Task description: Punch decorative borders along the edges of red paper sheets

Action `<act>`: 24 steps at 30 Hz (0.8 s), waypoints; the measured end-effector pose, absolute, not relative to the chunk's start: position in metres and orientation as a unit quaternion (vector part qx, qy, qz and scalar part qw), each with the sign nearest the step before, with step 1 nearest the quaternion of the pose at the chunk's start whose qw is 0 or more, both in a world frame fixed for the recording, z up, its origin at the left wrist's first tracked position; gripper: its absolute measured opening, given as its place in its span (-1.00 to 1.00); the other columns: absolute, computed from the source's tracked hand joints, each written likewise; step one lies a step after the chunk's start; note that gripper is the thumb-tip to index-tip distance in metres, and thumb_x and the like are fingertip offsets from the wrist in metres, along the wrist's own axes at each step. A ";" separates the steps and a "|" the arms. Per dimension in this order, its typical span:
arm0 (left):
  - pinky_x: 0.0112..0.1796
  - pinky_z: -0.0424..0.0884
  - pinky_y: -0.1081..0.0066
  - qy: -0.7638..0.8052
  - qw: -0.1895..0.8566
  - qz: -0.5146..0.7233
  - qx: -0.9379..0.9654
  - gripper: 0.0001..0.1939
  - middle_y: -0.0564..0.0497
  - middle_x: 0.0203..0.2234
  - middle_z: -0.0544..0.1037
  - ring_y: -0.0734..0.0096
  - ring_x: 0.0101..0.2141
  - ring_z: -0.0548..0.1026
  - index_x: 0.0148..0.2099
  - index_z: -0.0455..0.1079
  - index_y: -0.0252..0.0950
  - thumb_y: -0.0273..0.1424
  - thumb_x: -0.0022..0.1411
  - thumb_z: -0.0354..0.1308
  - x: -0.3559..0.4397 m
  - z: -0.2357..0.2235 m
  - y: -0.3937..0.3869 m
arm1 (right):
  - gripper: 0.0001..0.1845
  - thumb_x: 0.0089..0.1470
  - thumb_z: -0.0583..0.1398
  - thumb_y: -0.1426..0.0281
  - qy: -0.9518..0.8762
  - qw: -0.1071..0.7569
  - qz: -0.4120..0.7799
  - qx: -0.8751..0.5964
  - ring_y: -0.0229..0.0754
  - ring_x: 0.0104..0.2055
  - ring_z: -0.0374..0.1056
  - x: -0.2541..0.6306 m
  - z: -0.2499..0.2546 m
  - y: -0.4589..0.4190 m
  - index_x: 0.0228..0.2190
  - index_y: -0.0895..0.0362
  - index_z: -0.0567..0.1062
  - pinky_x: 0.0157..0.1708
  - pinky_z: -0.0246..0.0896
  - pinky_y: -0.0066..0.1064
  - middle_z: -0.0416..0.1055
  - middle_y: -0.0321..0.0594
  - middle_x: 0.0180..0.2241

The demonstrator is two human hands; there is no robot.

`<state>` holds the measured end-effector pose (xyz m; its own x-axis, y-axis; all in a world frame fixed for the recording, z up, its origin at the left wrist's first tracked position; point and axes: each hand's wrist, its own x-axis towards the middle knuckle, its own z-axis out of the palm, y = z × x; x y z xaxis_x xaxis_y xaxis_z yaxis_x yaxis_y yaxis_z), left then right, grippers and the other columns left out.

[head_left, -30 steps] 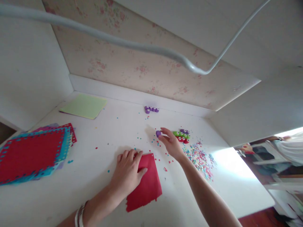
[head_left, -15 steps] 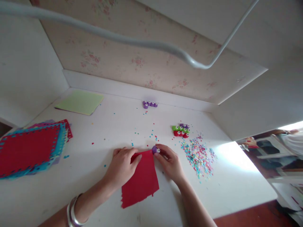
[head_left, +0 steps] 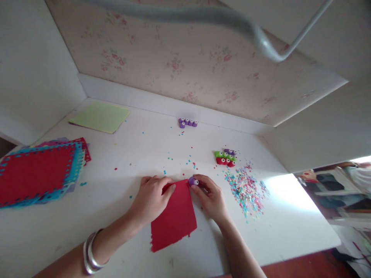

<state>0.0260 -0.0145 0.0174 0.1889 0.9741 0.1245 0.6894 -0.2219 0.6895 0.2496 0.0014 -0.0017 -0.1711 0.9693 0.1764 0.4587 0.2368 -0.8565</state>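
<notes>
A red sheet of paper [head_left: 175, 216] lies in front of me, its near edge cut into small notches. My left hand [head_left: 153, 195] pinches the upper left part of the sheet between thumb and fingers. At the top right corner of the paper sits a small purple paper punch [head_left: 193, 181] with a white, eye-like button. My right hand [head_left: 209, 197] has its thumb and fingers closed around that punch. Whether the paper is inside the punch's slot I cannot tell.
Green, red and purple punches [head_left: 226, 157] stand right of centre, and more purple punches [head_left: 188, 122] near the wall. Confetti [head_left: 246, 191] is heaped at right. Edge-punched sheets [head_left: 37, 173] are stacked at left, pale green paper [head_left: 100, 117] behind. A white cable [head_left: 203, 15] hangs overhead.
The view has shifted slightly, so the table's contents sit a little higher and further right. Both hands keep the same hold on the red paper and the purple punch.
</notes>
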 end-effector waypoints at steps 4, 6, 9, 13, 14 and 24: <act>-0.05 0.28 0.14 0.572 0.252 0.288 0.726 -0.84 0.04 -0.32 0.64 0.24 -0.24 0.56 -0.19 0.46 -0.20 -0.35 0.35 0.06 0.026 0.018 -0.015 | -0.72 0.14 0.25 0.25 -0.686 0.377 0.339 -0.522 -0.10 -0.15 0.45 0.250 -0.002 0.002 -0.10 0.03 0.50 -0.12 0.42 -0.23 0.50 -0.11 -0.12; -0.05 0.28 0.14 0.573 0.258 0.287 0.723 -0.84 0.04 -0.31 0.64 0.24 -0.23 0.56 -0.19 0.46 -0.19 -0.34 0.35 0.05 0.026 0.019 -0.014 | -0.73 0.13 0.26 0.26 -0.690 0.377 0.336 -0.518 -0.09 -0.13 0.45 0.250 -0.001 0.002 -0.11 0.02 0.50 -0.11 0.42 -0.21 0.50 -0.11 -0.11; -0.05 0.28 0.14 0.577 0.272 0.284 0.716 -0.85 0.04 -0.29 0.65 0.25 -0.22 0.57 -0.18 0.46 -0.19 -0.34 0.35 0.06 0.025 0.020 -0.014 | -0.76 0.14 0.25 0.28 -0.702 0.378 0.327 -0.507 -0.08 -0.10 0.44 0.249 0.000 0.001 -0.13 0.02 0.51 -0.09 0.43 -0.19 0.48 -0.11 -0.07; -0.06 0.30 0.17 0.579 0.285 0.286 0.709 -0.84 0.04 -0.29 0.65 0.26 -0.22 0.58 -0.18 0.48 -0.19 -0.34 0.35 0.07 0.024 0.019 -0.012 | -0.80 0.14 0.24 0.30 -0.711 0.382 0.322 -0.494 -0.07 -0.07 0.44 0.249 0.002 0.000 -0.16 0.01 0.52 -0.08 0.44 -0.18 0.46 -0.10 -0.04; -0.06 0.30 0.17 0.578 0.287 0.286 0.708 -0.83 0.04 -0.29 0.65 0.26 -0.22 0.58 -0.18 0.48 -0.19 -0.33 0.35 0.07 0.024 0.019 -0.012 | -0.80 0.15 0.24 0.31 -0.714 0.380 0.323 -0.492 -0.07 -0.07 0.44 0.250 0.002 0.000 -0.15 0.01 0.52 -0.08 0.44 -0.18 0.45 -0.10 -0.04; -0.06 0.29 0.21 0.581 0.315 0.282 0.695 -0.82 0.06 -0.29 0.66 0.26 -0.20 0.59 -0.20 0.50 -0.19 -0.34 0.35 0.06 0.024 0.021 -0.010 | -0.81 0.15 0.24 0.33 -0.695 0.392 0.348 -0.492 -0.06 -0.03 0.43 0.250 -0.001 0.000 -0.16 0.02 0.50 -0.04 0.44 -0.17 0.43 -0.09 -0.01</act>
<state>0.0239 -0.0096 0.0213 0.1650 0.9860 0.0253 0.6304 -0.1251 0.7662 0.2498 -0.0004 -0.0006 -0.2088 0.9565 0.2037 0.4113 0.2748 -0.8691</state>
